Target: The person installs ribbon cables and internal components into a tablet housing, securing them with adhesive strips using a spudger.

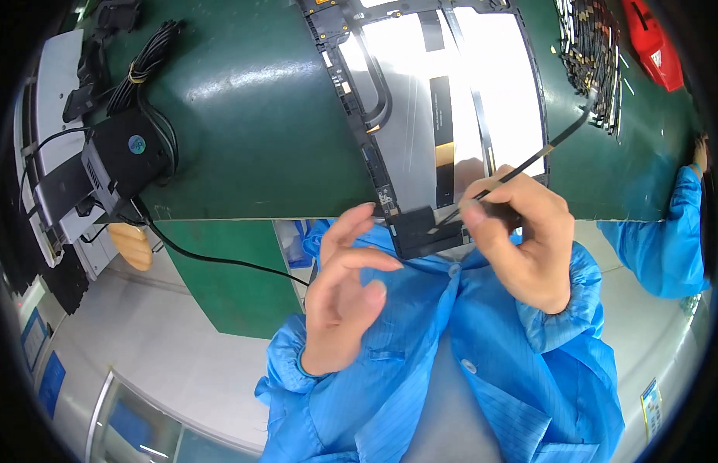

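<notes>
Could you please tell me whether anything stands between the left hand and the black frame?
Nothing visible does: the left hand is close beside the black frame, and the thin black strip is in the right hand.

At top centre we see a bright sheet (502, 85), smooth and mirror-glossy, edged by a frame (367, 158) of dull black plastic. Around it, we find the green tabletop (251, 147) smooth, with a sheen that throws back a pale streak. The blue jacket (405, 332) at lower centre is creased, finely striped cloth; its button (468, 366) looks like smooth plastic. At left, we note a wooden-looking stool top (131, 248); at upper right, a shiny red plastic case (652, 46).
</notes>
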`<state>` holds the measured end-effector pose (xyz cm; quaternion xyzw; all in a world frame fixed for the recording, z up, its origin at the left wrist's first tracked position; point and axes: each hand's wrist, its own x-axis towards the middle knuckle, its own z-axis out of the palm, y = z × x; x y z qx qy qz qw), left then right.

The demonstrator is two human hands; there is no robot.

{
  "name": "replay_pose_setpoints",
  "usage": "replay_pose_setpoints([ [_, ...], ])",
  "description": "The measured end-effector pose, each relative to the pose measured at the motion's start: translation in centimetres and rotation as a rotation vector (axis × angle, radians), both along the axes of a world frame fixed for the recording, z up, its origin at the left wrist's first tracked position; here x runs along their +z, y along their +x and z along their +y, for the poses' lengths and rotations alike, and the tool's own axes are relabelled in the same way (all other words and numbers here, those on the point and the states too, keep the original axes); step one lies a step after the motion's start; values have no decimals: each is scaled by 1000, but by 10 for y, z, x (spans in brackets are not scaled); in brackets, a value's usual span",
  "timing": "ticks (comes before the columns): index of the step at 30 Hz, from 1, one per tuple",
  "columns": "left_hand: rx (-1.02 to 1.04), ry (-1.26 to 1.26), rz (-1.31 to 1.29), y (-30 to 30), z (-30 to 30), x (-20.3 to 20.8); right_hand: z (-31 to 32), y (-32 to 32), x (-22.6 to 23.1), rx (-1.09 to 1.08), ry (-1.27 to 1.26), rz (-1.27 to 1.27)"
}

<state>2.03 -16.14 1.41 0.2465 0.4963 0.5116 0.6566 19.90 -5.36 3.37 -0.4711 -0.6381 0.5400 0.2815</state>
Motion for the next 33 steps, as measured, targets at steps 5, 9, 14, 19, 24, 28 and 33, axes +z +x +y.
replay_pose_setpoints([
  [5,152,181,489,6,17,-13,5,-20,-8,91,264,-174],
  [9,230,233,560,9,31,-20,3,-28,-9,-35,260,-204],
  [14,194,232,664,10,44,-18,7,-21,0,18,159,-287],
  [19,213,241,641,10,45,-21,6,-21,-7,45,253,-280],
  [24,161,264,629,6,40,-23,6,-27,-7,123,231,-234],
  [28,141,284,651,5,38,-25,8,-25,0,216,171,-314],
  [33,117,304,661,5,37,-25,8,-28,3,234,175,-338],
])
